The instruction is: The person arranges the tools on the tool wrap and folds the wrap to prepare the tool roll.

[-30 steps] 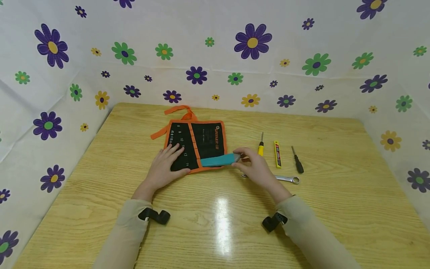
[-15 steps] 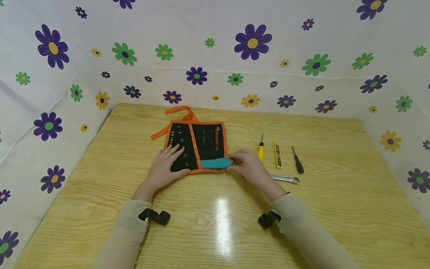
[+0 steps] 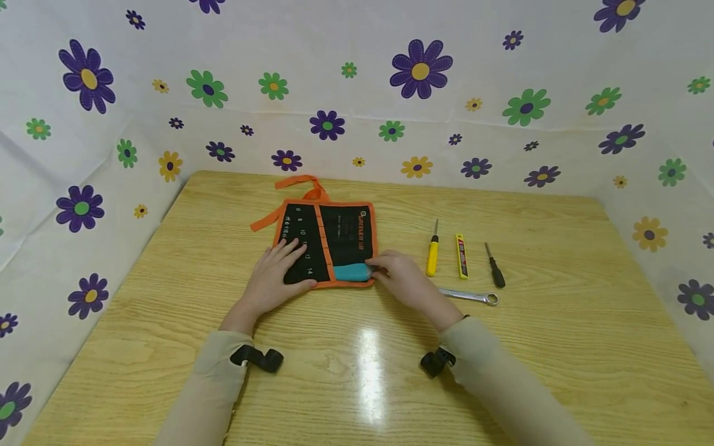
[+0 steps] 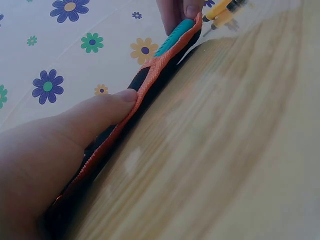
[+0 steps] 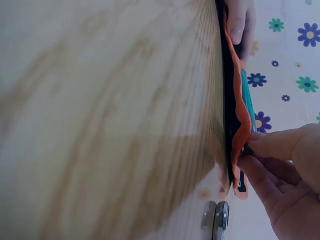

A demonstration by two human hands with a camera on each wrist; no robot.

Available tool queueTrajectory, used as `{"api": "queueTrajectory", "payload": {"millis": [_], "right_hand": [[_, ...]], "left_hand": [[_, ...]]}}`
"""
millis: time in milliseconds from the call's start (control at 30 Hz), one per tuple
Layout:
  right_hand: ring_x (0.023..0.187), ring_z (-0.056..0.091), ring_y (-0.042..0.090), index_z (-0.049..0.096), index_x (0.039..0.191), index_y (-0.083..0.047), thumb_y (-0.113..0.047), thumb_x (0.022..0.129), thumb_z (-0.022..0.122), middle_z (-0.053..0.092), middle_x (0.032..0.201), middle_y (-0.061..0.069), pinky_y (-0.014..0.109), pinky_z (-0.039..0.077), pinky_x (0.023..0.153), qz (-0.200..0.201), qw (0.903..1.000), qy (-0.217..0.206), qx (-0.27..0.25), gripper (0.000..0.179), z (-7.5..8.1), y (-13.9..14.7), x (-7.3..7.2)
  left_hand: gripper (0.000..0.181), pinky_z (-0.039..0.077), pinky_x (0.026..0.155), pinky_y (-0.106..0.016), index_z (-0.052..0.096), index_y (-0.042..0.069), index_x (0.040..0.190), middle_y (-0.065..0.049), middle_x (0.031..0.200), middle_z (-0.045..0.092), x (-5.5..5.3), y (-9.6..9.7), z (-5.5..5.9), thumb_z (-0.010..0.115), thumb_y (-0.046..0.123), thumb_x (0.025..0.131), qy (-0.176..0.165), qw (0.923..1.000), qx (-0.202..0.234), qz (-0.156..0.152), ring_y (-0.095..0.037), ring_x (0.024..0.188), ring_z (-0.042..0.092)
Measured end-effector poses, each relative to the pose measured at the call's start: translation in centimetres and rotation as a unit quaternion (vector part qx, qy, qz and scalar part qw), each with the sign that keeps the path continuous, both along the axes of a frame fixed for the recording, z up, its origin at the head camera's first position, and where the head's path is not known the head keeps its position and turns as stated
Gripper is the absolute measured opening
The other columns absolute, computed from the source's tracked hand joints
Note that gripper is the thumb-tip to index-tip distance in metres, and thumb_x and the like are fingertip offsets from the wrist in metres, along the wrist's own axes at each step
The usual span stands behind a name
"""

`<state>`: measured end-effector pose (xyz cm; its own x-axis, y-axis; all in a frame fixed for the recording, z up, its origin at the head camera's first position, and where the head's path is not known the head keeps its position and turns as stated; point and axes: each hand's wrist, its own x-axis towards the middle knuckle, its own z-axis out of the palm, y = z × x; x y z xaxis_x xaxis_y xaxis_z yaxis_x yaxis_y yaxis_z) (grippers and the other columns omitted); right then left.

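Observation:
A black tool pouch (image 3: pixel 347 238) with orange trim lies flat and unfolded on the table, with numbers printed along its left pocket panel. My left hand (image 3: pixel 277 266) rests on that panel, fingers spread. In the pouch's lowest pocket lies a teal tool (image 3: pixel 351 272) with a grey end; its left part is hidden under the panel. My right hand (image 3: pixel 403 279) pinches the grey end between thumb and fingers at the pouch's right edge. From the left wrist view, the teal tool (image 4: pixel 174 37) shows ridges along its side, and my left thumb presses the orange trim (image 4: pixel 145 82).
Right of the pouch lie a yellow-handled screwdriver (image 3: pixel 432 255), a slim yellow packet (image 3: pixel 462 256) and a black-handled screwdriver (image 3: pixel 495 270). A combination wrench (image 3: pixel 474 297) lies nearer, partly behind my right hand. Orange ties (image 3: pixel 298 181) trail from the pouch's far left side.
My right hand has moved left with the teal tool, which has slid deeper under the pocket panel. More of the wrench and yellow screwdriver shows. My left hand has stayed in place.

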<state>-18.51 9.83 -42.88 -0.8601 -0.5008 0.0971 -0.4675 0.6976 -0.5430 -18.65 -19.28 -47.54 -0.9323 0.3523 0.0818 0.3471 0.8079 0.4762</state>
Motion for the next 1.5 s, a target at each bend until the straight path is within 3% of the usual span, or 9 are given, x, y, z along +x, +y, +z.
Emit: {"api": "queueTrajectory", "payload": {"millis": [333,900,1067,1267,1500], "right_hand": [[0.094,0.063,0.021,0.068,0.114,0.003,0.003,0.089,0.064,0.065,0.107,0.013,0.025,0.053,0.076,0.027,0.9995,0.003,0.016,0.026,0.1,-1.7,-0.3],[0.094,0.060,0.021,0.066,0.114,0.001,-0.001,0.091,0.063,0.064,0.105,0.011,0.029,0.052,0.079,0.046,0.9978,-0.014,0.045,0.023,0.1,-2.9,-0.7],[0.102,0.058,0.024,0.063,0.120,0.002,-0.004,0.093,0.061,0.061,0.112,0.013,0.033,0.051,0.085,0.065,0.9967,-0.017,0.044,0.027,0.1,-2.3,-0.4],[0.112,0.054,0.026,0.062,0.122,-0.002,-0.010,0.094,0.062,0.060,0.120,0.011,0.039,0.046,0.093,0.056,0.9975,-0.019,0.039,0.029,0.4,-0.7,0.1],[0.106,0.058,0.027,0.065,0.117,-0.001,-0.008,0.091,0.065,0.062,0.115,0.011,0.039,0.051,0.088,0.042,0.9989,-0.014,0.016,0.027,1.1,2.2,1.3]], "left_hand": [[0.084,0.005,0.115,-0.049,0.035,0.017,0.150,-0.007,0.156,0.025,-0.1,-0.1,-0.1,0.061,0.062,0.083,0.000,1.0000,0.003,0.000,-0.029,0.144,0.012],[0.084,0.005,0.115,-0.049,0.035,0.018,0.150,-0.006,0.156,0.025,-0.1,-0.2,0.0,0.061,0.062,0.083,-0.004,1.0000,0.002,0.001,-0.028,0.144,0.012],[0.084,0.006,0.115,-0.049,0.035,0.017,0.150,-0.007,0.156,0.026,-0.1,-0.1,0.1,0.062,0.061,0.084,-0.005,1.0000,0.001,0.000,-0.029,0.144,0.012],[0.083,0.006,0.115,-0.050,0.036,0.016,0.150,-0.008,0.155,0.026,-0.1,0.0,0.1,0.063,0.060,0.084,-0.006,1.0000,0.005,-0.002,-0.030,0.144,0.012],[0.084,0.006,0.115,-0.050,0.035,0.016,0.150,-0.008,0.155,0.026,-0.1,-0.1,0.1,0.062,0.060,0.084,-0.005,1.0000,0.005,-0.003,-0.030,0.144,0.012]]}}
